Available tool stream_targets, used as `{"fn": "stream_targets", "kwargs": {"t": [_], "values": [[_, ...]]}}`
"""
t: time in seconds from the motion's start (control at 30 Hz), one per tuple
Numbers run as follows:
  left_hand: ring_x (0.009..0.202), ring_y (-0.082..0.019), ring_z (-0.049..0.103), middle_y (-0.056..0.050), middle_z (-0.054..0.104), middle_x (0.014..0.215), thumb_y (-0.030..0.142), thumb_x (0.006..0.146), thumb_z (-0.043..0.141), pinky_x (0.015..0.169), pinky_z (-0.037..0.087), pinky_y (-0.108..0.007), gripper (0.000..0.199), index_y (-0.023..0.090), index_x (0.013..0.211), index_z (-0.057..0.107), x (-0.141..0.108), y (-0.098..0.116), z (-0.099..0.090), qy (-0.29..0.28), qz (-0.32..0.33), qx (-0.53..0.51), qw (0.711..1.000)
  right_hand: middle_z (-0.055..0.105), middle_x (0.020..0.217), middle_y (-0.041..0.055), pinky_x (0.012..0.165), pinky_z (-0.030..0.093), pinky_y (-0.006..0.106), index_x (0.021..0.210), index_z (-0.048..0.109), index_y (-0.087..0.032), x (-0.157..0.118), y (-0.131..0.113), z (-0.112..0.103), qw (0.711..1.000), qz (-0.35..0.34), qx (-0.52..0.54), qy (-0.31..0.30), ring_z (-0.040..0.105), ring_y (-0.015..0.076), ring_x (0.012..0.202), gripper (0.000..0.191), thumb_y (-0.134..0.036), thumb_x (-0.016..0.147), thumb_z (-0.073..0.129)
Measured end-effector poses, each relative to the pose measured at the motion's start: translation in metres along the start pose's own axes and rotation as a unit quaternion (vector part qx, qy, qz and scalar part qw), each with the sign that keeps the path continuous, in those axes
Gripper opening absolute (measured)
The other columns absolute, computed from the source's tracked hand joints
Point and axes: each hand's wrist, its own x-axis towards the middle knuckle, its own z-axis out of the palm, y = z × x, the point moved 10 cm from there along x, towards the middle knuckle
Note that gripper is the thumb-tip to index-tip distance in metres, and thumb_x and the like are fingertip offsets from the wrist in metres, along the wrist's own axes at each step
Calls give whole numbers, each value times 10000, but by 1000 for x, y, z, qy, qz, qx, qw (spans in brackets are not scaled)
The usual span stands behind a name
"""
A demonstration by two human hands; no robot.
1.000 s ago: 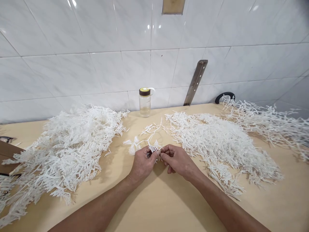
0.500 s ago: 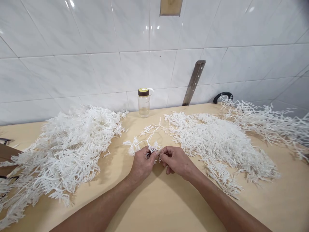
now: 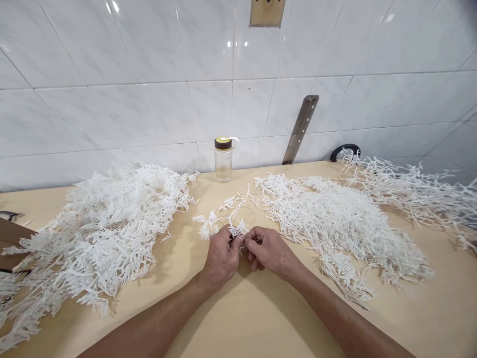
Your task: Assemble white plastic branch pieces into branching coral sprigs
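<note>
Near the middle of the table, my left hand (image 3: 223, 252) is closed on a white branching plastic sprig (image 3: 231, 216), whose forked stems spread away from me beyond the fingers. My right hand (image 3: 266, 250) meets it at the fingertips, thumb and forefinger pinched at the near end of the same sprig. What exactly lies between those right fingertips is mostly hidden. To the left lies a large heap of white sprigs (image 3: 112, 228). A flatter heap of fine white pieces (image 3: 343, 219) spreads close to my right hand.
A clear bottle (image 3: 223, 164) with a dark and yellow lid stands by the tiled wall (image 3: 160, 114). A metal bar (image 3: 300, 130) leans there. Bare white branches (image 3: 417, 189) lie at the far right behind a black curved handle (image 3: 345, 148). A brown box edge (image 3: 15, 236) shows at the left.
The view has shifted very slightly. Both hands stay together at the sprig, with only small finger movements; the right fingers have curled in a little closer to the left hand.
</note>
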Motion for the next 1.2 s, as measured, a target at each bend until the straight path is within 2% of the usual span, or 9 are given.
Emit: {"fn": "stream_targets", "kwargs": {"t": [0.13,0.33,0.47,0.57,0.67,0.77,0.87,0.97,1.2], "values": [[584,-116,437,22,483,627,390,881,532,571,353,-245,280,191,693,473,-3,9,-8,41,40,0,998,651,547,-19,434,510,230,740,526,-202,1,0,-8,999,-3,-3,40,660,160,449,34,-169,748,520],[418,-92,441,56,455,488,497,819,623,445,348,-220,374,187,652,496,4,-24,3,2,-119,-125,985,663,613,-12,465,503,241,785,565,-198,2,1,-59,989,1,-61,138,664,160,459,55,-246,765,584],[380,-82,445,55,478,463,488,772,669,412,357,-206,364,171,650,537,5,-27,3,2,-150,-167,975,691,695,21,586,515,304,808,610,-201,-9,-11,-124,928,-14,-223,298,680,187,545,71,-261,770,598],[376,-81,456,44,516,482,487,754,681,402,369,-205,355,157,678,575,5,-27,2,9,-159,-183,970,708,820,77,713,513,353,922,639,-187,-23,-29,-147,869,-63,-302,387,707,244,753,160,-223,782,571],[373,-85,461,39,523,485,501,743,688,389,364,-207,370,152,679,585,5,-28,2,14,-166,-188,968,697,821,63,609,502,305,966,649,-186,-18,-25,-128,914,-62,-232,327,695,200,633,199,-295,830,555],[388,-84,463,37,521,492,512,744,694,400,371,-208,386,153,662,582,5,-26,1,14,-158,-184,970,637,656,-4,434,420,238,901,641,-192,-4,-8,-65,987,-30,-89,127,612,133,422,277,-438,885,516],[408,-86,468,36,523,502,508,755,688,415,370,-210,384,158,645,574,6,-22,1,14,-132,-167,977,615,637,-20,373,356,200,842,604,-188,-1,0,-18,1000,-14,-8,19,593,109,391,361,-535,889,515],[424,-89,473,36,529,520,495,781,662,435,375,-216,366,160,657,582,6,-20,1,11,-113,-145,983,616,639,-25,363,328,179,822,573,-186,2,8,-4,999,1,32,-9,596,99,394,387,-566,882,531],[442,-98,474,45,506,510,469,793,645,470,379,-227,333,167,670,574,5,-26,2,13,-116,-108,987,617,623,-37,370,373,167,830,594,-189,1,6,-7,1000,-3,20,8,608,97,400,254,-437,875,561]]}}
